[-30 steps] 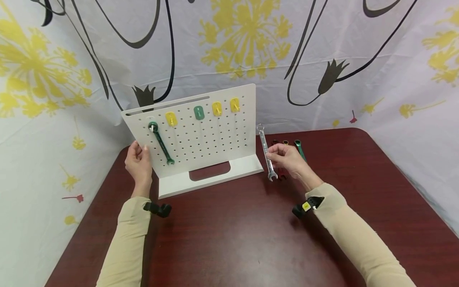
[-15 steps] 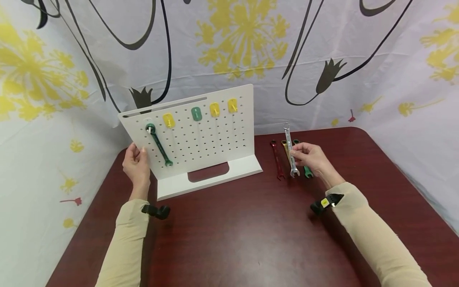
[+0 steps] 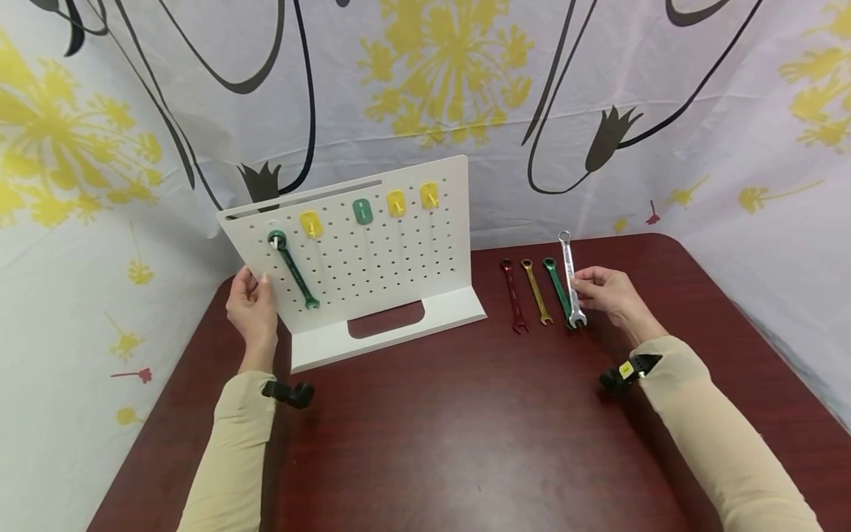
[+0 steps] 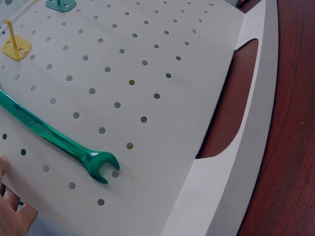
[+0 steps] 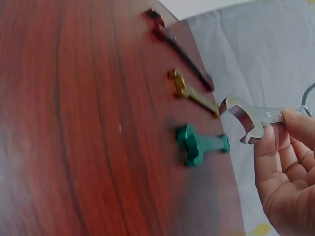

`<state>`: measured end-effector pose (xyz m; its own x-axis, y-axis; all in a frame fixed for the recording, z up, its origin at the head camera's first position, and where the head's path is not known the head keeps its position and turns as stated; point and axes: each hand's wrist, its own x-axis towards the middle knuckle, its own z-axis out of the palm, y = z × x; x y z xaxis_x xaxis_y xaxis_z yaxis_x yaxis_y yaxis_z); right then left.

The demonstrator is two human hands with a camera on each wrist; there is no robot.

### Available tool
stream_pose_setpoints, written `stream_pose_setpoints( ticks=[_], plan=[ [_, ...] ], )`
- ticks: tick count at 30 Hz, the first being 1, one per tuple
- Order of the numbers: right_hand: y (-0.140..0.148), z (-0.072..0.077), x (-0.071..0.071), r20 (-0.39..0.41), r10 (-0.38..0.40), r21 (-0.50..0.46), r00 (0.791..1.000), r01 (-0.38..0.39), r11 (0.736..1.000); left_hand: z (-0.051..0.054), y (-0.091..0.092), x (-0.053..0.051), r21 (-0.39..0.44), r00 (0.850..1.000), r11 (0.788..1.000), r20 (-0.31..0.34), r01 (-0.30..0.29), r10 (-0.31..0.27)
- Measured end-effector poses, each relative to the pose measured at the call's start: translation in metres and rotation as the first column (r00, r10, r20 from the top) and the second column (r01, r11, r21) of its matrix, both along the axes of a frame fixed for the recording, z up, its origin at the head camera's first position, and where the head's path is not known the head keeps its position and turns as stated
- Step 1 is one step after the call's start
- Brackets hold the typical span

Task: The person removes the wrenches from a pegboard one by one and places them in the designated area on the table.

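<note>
My left hand [image 3: 253, 310] grips the left edge of a white pegboard stand [image 3: 453, 304]. A green combination wrench [image 3: 295, 272] hangs slanted on that board, its ring end over a white hook; its open end [image 4: 102, 165] shows in the left wrist view. On the right, my right hand [image 3: 613, 295] pinches a silver combination wrench [image 3: 568, 260] between thumb and fingers, open end toward me. The silver wrench is held above the table, just right of a green wrench [image 3: 556, 283]. Left of that lie a gold wrench [image 3: 536, 292] and a red wrench [image 3: 513, 295].
Along the board's upper part sit a yellow hook [image 3: 311, 224], a green hook [image 3: 362, 212] and two more yellow hooks [image 3: 396, 203]. The dark red table [image 3: 452, 428] reaches back to a patterned white curtain [image 3: 505, 177].
My right hand has carried the silver wrench rightward, from beside the board past the wrenches on the table, which are now uncovered. The left hand keeps its hold on the board.
</note>
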<state>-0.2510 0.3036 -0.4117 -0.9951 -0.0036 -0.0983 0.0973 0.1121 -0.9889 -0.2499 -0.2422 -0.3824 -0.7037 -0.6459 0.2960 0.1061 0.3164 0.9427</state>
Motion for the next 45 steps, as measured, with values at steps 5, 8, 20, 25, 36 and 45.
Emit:
stream_pose_setpoints(
  ticks=[5,8,20,25,36,45],
  plan=[
    [0.014,-0.003,-0.002,0.013,-0.022,0.026,1.0,0.022,0.999,0.0,0.0,0.001,0.002,1.0,1.0,0.01,-0.007,0.007],
    [0.023,-0.005,-0.003,0.027,-0.033,0.041,0.999,0.032,0.999,0.0,0.0,0.0,0.002,1.0,1.0,0.01,-0.008,0.008],
    [0.039,-0.017,-0.008,0.103,-0.041,0.129,0.994,0.027,0.991,-0.001,0.001,0.0,-0.008,1.0,1.0,0.001,-0.008,0.008],
    [0.041,-0.021,-0.01,0.116,-0.043,0.212,0.992,0.017,0.977,-0.001,0.001,0.0,-0.006,1.0,1.0,-0.001,-0.009,0.009],
    [0.036,-0.022,-0.014,0.119,-0.017,0.38,0.993,-0.029,0.924,0.0,0.0,-0.001,-0.008,1.0,1.0,-0.003,-0.009,0.009],
    [0.031,-0.021,-0.015,0.113,-0.023,0.426,0.993,-0.027,0.904,-0.001,0.0,-0.001,-0.012,1.0,1.0,-0.011,-0.006,0.006]
  ],
)
